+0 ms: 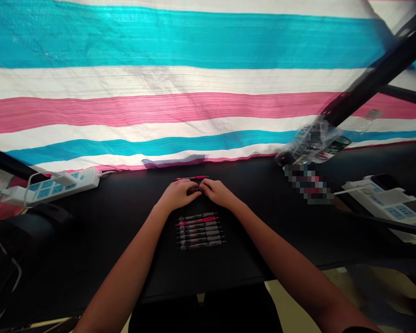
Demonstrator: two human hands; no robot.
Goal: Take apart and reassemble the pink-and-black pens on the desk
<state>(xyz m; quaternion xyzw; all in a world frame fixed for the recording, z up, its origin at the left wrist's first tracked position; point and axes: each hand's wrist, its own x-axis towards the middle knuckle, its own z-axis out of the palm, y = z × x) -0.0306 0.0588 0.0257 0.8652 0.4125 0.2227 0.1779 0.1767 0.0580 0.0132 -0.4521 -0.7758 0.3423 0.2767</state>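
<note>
On the black table, my left hand (176, 194) and my right hand (218, 192) meet with fingers closed around a dark pen (194, 189). Only its middle shows between the fingers. Just beyond my fingertips lies a red pen (197, 177). Closer to me, between my forearms, several pens are lined up side by side in a column; most are clear and grey, such as the nearest pen (196, 246), and one is a red pen (190, 223), second from the far end.
A white power strip (86, 181) with cables lies at the left, near a dark bulky object (27, 231). To the right are clear plastic packaging (315, 141), a blurred-out patch and another power strip (398, 208). A striped tarp (194, 83) hangs behind the table.
</note>
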